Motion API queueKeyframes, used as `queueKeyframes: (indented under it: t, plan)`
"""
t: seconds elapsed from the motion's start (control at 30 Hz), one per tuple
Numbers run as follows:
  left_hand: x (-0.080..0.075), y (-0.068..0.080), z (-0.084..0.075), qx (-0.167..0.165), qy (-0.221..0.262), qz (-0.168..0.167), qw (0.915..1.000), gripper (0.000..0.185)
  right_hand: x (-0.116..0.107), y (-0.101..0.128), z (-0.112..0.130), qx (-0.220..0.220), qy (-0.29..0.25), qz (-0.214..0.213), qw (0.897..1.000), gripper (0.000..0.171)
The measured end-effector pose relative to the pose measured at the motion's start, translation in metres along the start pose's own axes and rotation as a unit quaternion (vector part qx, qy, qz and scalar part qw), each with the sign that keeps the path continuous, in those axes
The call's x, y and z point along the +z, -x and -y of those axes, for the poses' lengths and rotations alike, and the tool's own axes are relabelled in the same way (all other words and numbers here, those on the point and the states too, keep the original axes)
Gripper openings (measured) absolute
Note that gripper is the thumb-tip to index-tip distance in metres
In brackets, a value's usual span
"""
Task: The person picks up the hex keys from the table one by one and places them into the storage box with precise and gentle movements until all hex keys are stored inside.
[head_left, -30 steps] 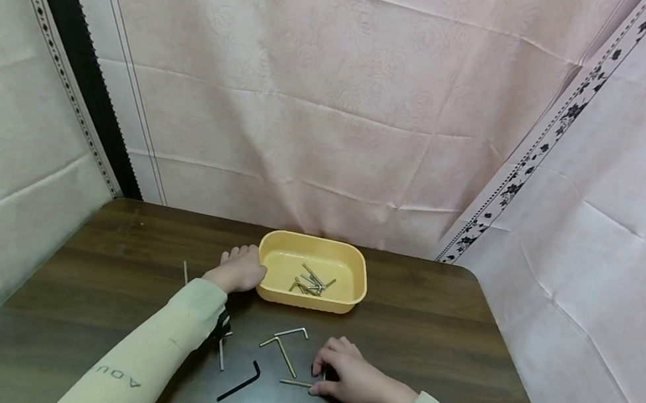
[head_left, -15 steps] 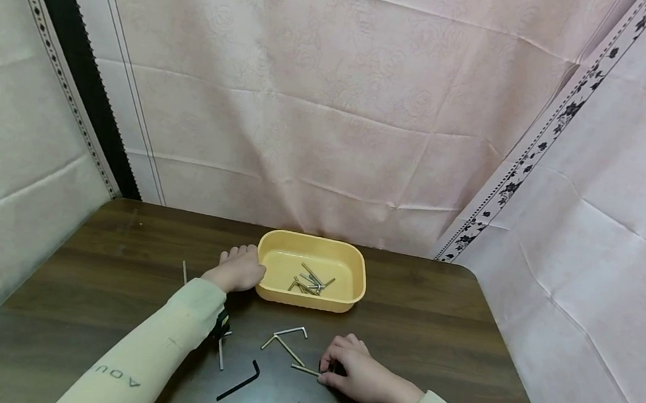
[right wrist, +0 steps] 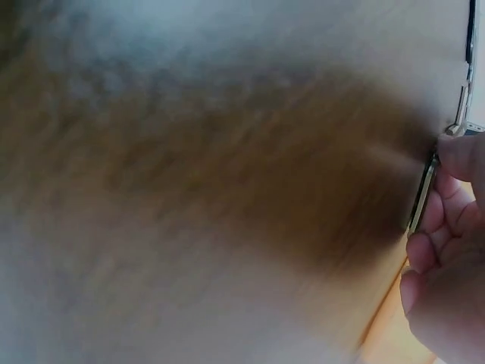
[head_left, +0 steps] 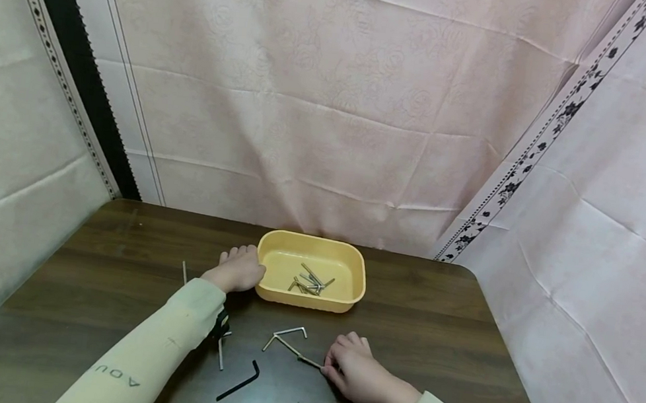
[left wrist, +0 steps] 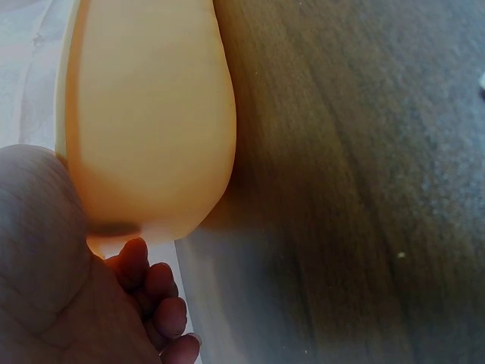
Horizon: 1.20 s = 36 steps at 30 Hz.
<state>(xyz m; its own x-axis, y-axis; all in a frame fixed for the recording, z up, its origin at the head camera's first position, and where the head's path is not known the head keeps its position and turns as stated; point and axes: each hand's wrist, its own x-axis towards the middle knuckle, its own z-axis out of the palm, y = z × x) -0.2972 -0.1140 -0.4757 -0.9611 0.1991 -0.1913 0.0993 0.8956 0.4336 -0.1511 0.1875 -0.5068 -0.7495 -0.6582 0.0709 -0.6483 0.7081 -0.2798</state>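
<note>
On the table (head_left: 435,321), the right hand (head_left: 357,373) pinches 1 hex key (head_left: 309,361); its wrist view alone shows the fingertip grip. Left hand (head_left: 237,269), fingers loosely curled, touches the yellow tray (head_left: 341,305).

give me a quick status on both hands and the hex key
Left hand rests against yellow tray. Right hand pinches silver hex key on table. Nothing in the way.
</note>
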Motion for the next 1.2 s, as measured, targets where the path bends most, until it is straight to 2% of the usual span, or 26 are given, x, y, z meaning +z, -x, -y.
queueKeyframes:
  t: [0.17, 0.33, 0.47, 0.63, 0.87, 1.2]
  plan:
    - [0.0, 0.0, 0.002, 0.003, 0.004, 0.002, 1.0, 0.046, -0.003, 0.0, -0.003, -0.001, 0.015, -0.011, 1.0, 0.015]
    - [0.0, 0.0, 0.003, 0.005, 0.001, 0.003, 1.0, 0.047, -0.012, -0.005, -0.007, -0.007, 0.014, -0.049, 0.999, 0.015]
    - [-0.001, 0.0, 0.004, 0.005, -0.003, 0.005, 1.0, 0.048, -0.026, -0.013, -0.01, -0.008, 0.011, -0.087, 0.996, 0.016]
    - [-0.001, 0.0, 0.003, 0.003, -0.001, 0.009, 1.0, 0.049, -0.049, -0.031, -0.015, 0.008, 0.009, -0.114, 0.993, 0.017]
    - [0.001, -0.002, 0.005, 0.001, 0.006, 0.007, 1.0, 0.055, -0.071, -0.062, -0.025, 0.054, -0.006, -0.115, 0.992, 0.016]
    - [0.001, -0.001, 0.003, 0.009, 0.015, 0.004, 0.9998, 0.054, -0.073, -0.098, -0.039, 0.119, -0.029, -0.096, 0.988, 0.017]
